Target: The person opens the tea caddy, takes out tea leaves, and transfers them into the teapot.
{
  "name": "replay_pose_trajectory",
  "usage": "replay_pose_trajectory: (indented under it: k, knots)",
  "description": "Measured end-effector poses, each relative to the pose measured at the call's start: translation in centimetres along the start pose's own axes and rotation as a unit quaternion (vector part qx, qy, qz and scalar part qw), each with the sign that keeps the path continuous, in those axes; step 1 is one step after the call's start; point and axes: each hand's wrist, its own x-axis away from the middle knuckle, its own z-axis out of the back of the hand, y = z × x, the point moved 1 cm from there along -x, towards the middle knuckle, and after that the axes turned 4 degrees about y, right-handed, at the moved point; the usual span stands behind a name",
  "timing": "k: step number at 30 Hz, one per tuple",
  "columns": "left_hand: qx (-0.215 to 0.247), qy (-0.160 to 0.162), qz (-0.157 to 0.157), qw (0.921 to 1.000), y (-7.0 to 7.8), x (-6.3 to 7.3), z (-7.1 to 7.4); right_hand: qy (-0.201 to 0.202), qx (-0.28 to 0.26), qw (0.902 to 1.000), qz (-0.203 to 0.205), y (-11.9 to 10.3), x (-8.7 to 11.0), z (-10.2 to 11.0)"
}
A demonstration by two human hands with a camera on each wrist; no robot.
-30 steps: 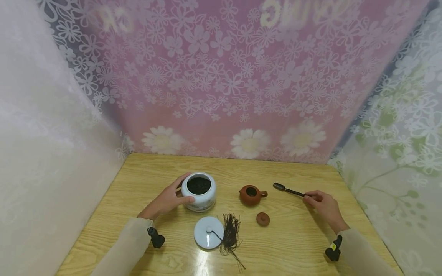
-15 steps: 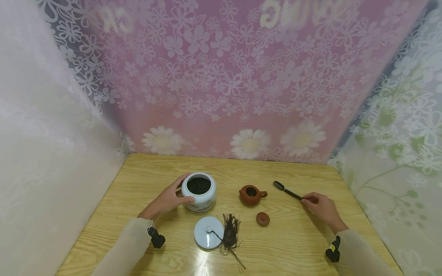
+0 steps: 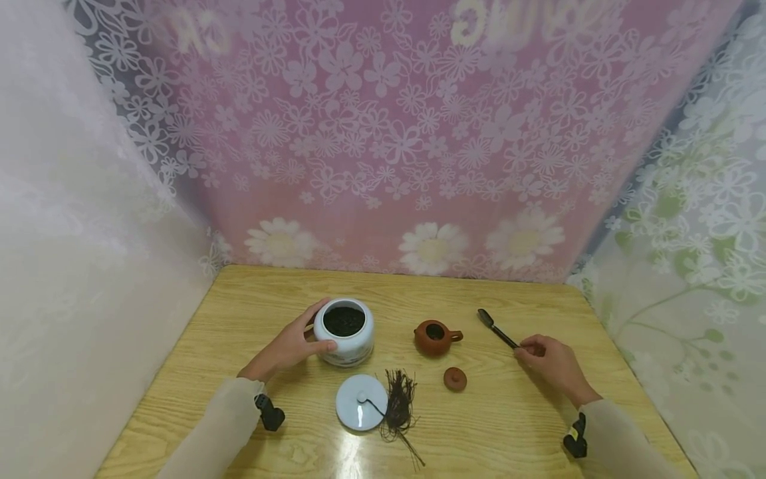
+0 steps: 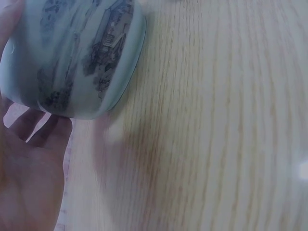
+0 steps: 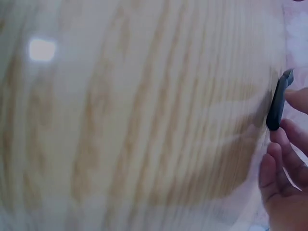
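My left hand grips the left side of a white porcelain jar, thumb in front and fingers behind. Dark tea leaves show through its mouth; the left wrist view shows a painted landscape on the jar. My right hand pinches the handle end of a dark tea scoop, whose bowl points to the back left. In the right wrist view the scoop sits between thumb and fingers. Between the hands stands a small brown clay teapot without its lid, handle to the right.
The teapot's round lid lies in front of it. Nearer the front left is the jar's white lid, with a dark tassel beside it. All rest on a wooden table, with floral cloth walls at its back and sides.
My right hand has moved a little to the left with the tea scoop, whose bowl end now points more toward the back. The left hand and the jar have stayed in place.
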Motion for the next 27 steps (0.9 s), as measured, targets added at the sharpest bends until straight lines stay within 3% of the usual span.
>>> replay_pose_trajectory:
  k: [7,12,20,27]
  knots:
    - [-0.011,0.002,-0.009,0.9999,0.2,0.1,0.3,0.09,0.007,0.9944,0.056,-2.0,-0.1,-0.2]
    - [-0.02,0.023,-0.034,0.999,1.3,-0.1,0.7,0.123,0.003,0.988,0.093,-4.1,-0.3,-0.4]
    - [-0.074,0.082,-0.051,0.9926,5.2,-1.2,0.7,0.122,-0.037,0.9869,0.1,-7.2,-0.7,-0.6]
    - [-0.098,0.085,-0.077,0.9886,8.8,-2.7,-0.8,0.087,-0.087,0.9896,0.074,-9.1,-0.4,-0.8]
